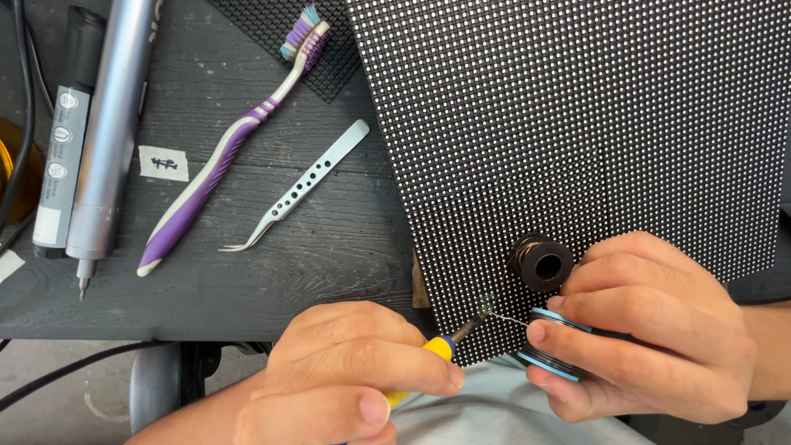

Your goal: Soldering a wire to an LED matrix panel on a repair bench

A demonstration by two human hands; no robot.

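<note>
My left hand [346, 375] grips a soldering iron [449, 342] with a yellow and blue handle; its tip touches the lower edge of a black dotted LED panel [593, 124]. My right hand [651, 325] holds a blue-rimmed spool of solder wire [548, 363], and a thin strand of wire runs from it to the iron tip. A small black spool of copper-coloured wire [541, 262] rests on the panel just above my right fingers.
On the dark wooden table [247, 272] lie a purple and white toothbrush [222, 152], curved metal tweezers [301, 188], a silver pen-shaped tool [111, 132], a grey tube [62, 140] and a small paper label [163, 163]. Cables [21, 99] run along the left edge.
</note>
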